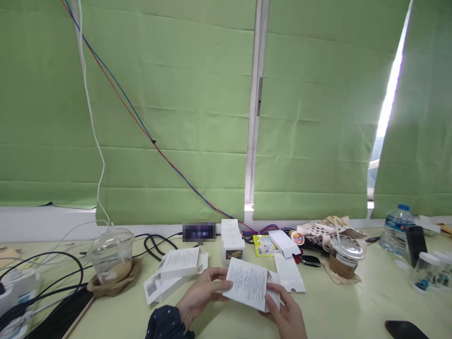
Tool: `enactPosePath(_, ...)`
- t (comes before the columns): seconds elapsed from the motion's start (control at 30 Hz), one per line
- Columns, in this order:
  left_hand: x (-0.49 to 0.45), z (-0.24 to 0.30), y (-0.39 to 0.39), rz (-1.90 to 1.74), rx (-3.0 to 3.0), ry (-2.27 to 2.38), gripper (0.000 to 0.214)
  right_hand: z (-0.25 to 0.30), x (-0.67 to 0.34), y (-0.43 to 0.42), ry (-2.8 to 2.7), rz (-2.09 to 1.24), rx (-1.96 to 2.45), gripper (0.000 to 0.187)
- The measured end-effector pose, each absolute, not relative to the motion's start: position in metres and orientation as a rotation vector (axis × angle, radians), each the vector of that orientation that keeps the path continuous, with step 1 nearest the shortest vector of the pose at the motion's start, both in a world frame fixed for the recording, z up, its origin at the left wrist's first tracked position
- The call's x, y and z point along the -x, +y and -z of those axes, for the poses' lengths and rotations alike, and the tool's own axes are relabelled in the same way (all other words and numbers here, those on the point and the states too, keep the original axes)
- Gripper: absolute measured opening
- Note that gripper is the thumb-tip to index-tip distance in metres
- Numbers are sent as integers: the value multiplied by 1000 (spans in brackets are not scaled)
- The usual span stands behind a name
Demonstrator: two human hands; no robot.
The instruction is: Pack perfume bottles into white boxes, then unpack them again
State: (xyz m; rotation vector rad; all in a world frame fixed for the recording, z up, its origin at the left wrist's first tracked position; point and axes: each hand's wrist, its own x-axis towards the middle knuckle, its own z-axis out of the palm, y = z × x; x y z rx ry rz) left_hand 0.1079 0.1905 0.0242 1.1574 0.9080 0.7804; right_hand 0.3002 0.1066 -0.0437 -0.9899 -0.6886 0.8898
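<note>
A person's left hand (208, 286) pinches one end of a printed white box (246, 282) held over a pale table (339, 313), while the right hand (287, 308) grips the box's flapped end. Beyond, leftward, lie white cartons (179, 262), then a row of small boxes (231, 239), with green blinds (176, 94) behind.

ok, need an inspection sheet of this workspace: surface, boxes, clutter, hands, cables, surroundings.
Surface: pale table, crowded along the back.
Job's things: printed white box held above the table; small boxes behind it, opened boxes to their left.
Clutter: clear cup at left; brown drink and water bottle at right.
Hands: left hand and right hand, fingers gripping opposite ends of the printed white box.
Cables: black cable coiled at the back; red and blue wires crossing the blinds.
Surroundings: green blinds.
</note>
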Motion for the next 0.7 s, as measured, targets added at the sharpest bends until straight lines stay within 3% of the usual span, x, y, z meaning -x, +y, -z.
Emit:
enactPosePath(0.4, -107, -40, 186, -755, -1215, 900, 39, 49, -301, 110, -667, -946, 936, 66)
enactPosePath(0.6, -118, -44, 175, -897, -1422, 940, 58, 43, -300, 106, -573, -1043, 940, 75)
enactPosePath(0.7, -125, -48, 171, -1019, -1588, 932, 50, 36, -299, 103, -518, -1149, 841, 84)
